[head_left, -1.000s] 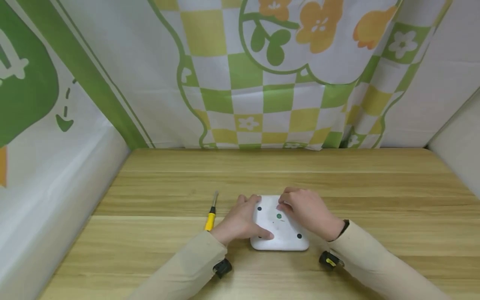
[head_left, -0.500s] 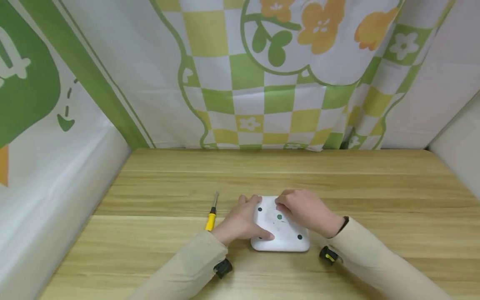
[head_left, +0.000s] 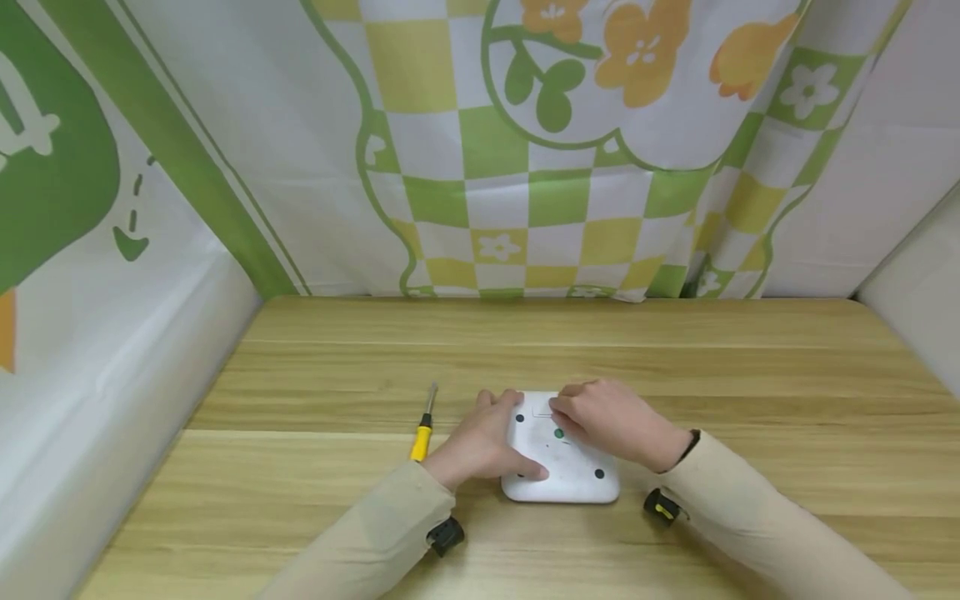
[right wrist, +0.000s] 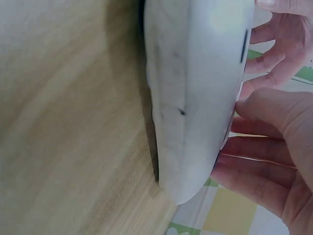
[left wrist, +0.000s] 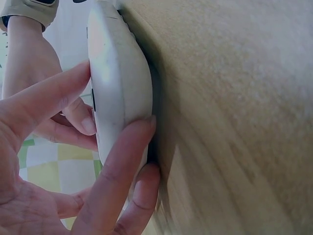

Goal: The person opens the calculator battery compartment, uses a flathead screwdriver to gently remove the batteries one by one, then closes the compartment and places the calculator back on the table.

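Note:
A white, rounded-square device (head_left: 570, 487) lies on the wooden table with its underside up, showing dark round feet, a green dot and the outline of a rectangular cover panel (head_left: 542, 410) near the far edge. My left hand (head_left: 483, 442) grips the left side, thumb across the underside and fingers around the rim, as the left wrist view shows. Bent over the panel, my right hand (head_left: 611, 421) has its thumb and fingertips together at the cover, hiding its right part. In the right wrist view the thumb (right wrist: 266, 110) presses the underside while the fingers reach the far edge.
Left of my left hand lies a screwdriver (head_left: 422, 437) with a yellow and black handle, its tip pointing away. A patterned curtain (head_left: 525, 200) hangs behind the table's far edge (head_left: 360, 300), and white cloth (head_left: 150, 333) drapes along the left.
My right fingers have shifted slightly left on the underside and then curled lower, and more of the cover panel's outline shows. The left hand and the device stay nearly still.

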A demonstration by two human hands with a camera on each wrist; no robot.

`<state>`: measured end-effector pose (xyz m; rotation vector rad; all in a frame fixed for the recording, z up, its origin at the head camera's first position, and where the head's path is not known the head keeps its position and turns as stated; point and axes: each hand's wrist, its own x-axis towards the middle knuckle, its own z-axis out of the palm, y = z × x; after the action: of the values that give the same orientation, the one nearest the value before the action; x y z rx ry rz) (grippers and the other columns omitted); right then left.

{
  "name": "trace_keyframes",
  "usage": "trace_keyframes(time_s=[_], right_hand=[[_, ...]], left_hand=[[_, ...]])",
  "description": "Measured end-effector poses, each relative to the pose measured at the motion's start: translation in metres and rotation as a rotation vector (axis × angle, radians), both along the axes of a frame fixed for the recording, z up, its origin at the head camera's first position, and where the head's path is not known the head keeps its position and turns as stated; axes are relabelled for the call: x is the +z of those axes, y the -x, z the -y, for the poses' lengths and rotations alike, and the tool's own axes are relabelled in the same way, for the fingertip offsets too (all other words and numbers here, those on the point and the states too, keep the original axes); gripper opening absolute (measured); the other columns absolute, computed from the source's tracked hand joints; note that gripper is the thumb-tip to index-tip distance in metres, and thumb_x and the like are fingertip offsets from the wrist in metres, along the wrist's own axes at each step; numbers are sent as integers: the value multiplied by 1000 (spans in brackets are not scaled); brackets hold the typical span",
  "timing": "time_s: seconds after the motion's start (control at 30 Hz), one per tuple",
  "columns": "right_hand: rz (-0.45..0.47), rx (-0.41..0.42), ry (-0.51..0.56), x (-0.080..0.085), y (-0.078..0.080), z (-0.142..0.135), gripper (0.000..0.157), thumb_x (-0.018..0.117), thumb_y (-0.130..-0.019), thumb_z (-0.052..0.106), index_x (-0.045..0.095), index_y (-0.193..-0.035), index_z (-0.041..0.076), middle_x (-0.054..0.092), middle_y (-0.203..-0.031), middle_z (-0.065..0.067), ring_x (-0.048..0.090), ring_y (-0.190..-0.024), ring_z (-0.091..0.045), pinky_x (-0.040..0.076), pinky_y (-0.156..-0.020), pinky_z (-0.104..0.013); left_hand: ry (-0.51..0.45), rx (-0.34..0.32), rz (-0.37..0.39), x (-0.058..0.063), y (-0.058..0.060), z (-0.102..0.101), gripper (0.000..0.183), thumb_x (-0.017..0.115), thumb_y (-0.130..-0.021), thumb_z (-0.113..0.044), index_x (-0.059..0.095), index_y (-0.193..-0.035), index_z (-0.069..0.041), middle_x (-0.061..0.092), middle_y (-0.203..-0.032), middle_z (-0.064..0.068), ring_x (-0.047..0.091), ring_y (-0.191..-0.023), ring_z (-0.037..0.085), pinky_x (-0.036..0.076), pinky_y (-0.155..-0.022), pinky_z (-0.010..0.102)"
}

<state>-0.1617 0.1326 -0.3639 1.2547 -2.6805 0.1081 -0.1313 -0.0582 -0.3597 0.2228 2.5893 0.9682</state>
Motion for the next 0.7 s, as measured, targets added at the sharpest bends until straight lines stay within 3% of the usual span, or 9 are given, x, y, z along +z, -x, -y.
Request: trace_keyframes(time_s=[0.33, 0.57, 0.7], right_hand=[[15, 14, 49, -3, 2, -2, 9, 66, -86, 10, 64, -78, 11, 60, -69, 4, 45, -54, -4, 41, -50, -21], [131, -29, 191, -2, 4, -5, 10, 64, -88, 8, 73, -93, 7, 72, -84, -1, 64, -73, -7, 54, -65, -24], [150, -57, 229, -2, 6, -4, 14, 63, -89, 9, 74, -97, 5, 73, -86, -3, 65, -74, -8, 55, -66, -26]], left_hand=[[-4, 3, 11, 3, -1, 0, 97, 90, -63, -30, 39, -142, -5, 44, -118, 18, 50, -93, 27, 48, -82, 42], [2, 10, 19, 4, -1, -1, 98, 90, -63, -30, 38, -143, -6, 43, -119, 18, 50, -94, 27, 48, -83, 43], [14, 12, 20, 3, 0, -1, 98, 90, -63, -31, 39, -142, -8, 44, -118, 17, 50, -92, 26, 48, -80, 40]])
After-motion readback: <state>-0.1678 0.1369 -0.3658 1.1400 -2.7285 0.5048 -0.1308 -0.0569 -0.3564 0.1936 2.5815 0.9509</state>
